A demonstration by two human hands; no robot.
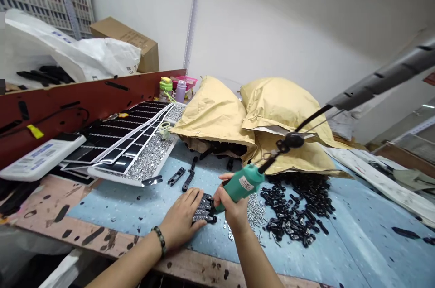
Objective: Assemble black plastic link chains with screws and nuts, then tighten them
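Left hand (181,219) steadies black links (204,208), right hand (234,210) holds green screwdriver (243,184)

My bench: pale blue mat (353,238) over a worn, black-marked wooden top (37,229). Right side: heap of black plastic links (295,211) just beside loose silver screws (254,211). Straight ahead: 3 kraft padded mailers (214,116), black parts showing under them. Left: white tray (112,175) of silver screws, black strips (115,143) lying across it.
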